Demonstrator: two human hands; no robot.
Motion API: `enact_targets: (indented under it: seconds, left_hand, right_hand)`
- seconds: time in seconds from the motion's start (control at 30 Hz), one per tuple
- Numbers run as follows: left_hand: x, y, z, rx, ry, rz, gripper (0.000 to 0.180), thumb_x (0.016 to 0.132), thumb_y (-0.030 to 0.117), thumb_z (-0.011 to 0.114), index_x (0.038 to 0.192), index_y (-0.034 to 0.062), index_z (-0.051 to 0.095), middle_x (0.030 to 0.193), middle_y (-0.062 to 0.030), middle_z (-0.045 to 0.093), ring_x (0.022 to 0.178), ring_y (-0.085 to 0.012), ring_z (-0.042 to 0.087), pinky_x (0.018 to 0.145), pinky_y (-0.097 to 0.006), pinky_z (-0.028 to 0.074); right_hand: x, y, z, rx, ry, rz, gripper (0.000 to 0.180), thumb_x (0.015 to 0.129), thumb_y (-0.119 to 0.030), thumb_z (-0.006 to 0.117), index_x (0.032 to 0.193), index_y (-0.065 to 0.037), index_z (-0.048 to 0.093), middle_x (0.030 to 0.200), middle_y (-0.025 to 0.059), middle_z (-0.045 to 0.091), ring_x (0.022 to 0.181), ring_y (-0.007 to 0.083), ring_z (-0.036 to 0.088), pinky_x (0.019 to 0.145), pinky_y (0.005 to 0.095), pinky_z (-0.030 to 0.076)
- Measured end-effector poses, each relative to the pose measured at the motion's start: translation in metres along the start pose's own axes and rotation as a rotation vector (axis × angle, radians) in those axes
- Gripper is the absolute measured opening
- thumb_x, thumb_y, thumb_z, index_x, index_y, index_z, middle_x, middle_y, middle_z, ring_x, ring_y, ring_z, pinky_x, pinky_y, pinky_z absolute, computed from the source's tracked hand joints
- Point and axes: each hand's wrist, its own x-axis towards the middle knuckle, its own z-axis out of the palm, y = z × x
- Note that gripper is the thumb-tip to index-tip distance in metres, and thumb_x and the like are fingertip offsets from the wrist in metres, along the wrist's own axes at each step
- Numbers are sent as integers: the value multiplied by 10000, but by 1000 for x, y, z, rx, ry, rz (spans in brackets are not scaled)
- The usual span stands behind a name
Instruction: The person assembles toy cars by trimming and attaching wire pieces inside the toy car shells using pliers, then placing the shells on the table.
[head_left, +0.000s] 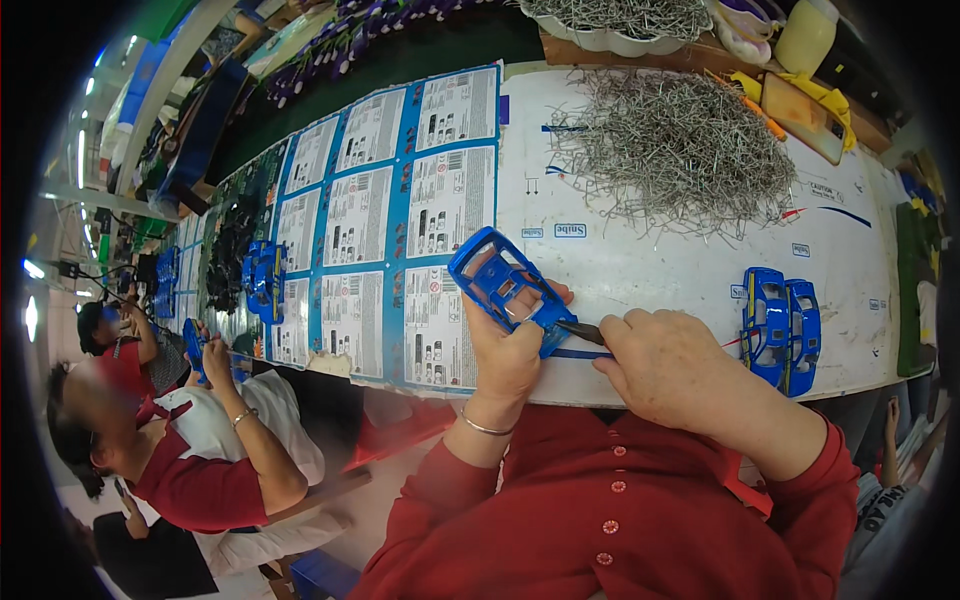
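My left hand is closed around a blue plastic toy car body, tilted over the table's front edge, its window openings facing up. In my right hand is a dark, narrow pointed tool. Its tip reaches the near end of the car body; my fingers hide the rest, so its kind does not show. Two more blue toy car bodies stand side by side on the white tabletop, right of my right hand.
A big heap of thin bent metal wires lies beyond my hands, with a white bowl of similar wires behind. Printed card sheets cover the left side. Further left, a co-worker holds a blue piece near more blue car bodies.
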Motion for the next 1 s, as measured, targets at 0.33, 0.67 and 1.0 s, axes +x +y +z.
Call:
enact_targets:
  seconds: [0.33, 0.67, 1.0]
  left_hand:
    - [0, -2, 0, 5, 4, 9, 517, 622, -97, 387, 1132, -23, 426, 946, -197, 594, 889, -304, 632, 781, -406, 547]
    - [-2, -3, -2, 23, 7, -2, 515, 610, -77, 401, 1121, -20, 433, 951, -204, 598, 855, -302, 638, 776, -405, 552]
    - [1, 0, -2, 49, -44, -37, 614, 605, -90, 380, 1208, 22, 350, 975, -167, 546, 871, -299, 633, 778, -411, 552]
  right_hand:
    - [-2, -13, 17, -275, 78, -68, 202, 724, -99, 604, 883, 9, 542, 739, 109, 592, 632, 216, 608, 535, 319, 497]
    - [-5, -10, 30, -445, 231, -105, 172, 720, -122, 595, 848, -20, 543, 693, 72, 557, 609, 163, 564, 481, 263, 446]
    - [0, -10, 19, -579, 209, -186, 152, 709, -132, 599, 815, -26, 571, 664, 40, 527, 596, 163, 539, 488, 280, 403]
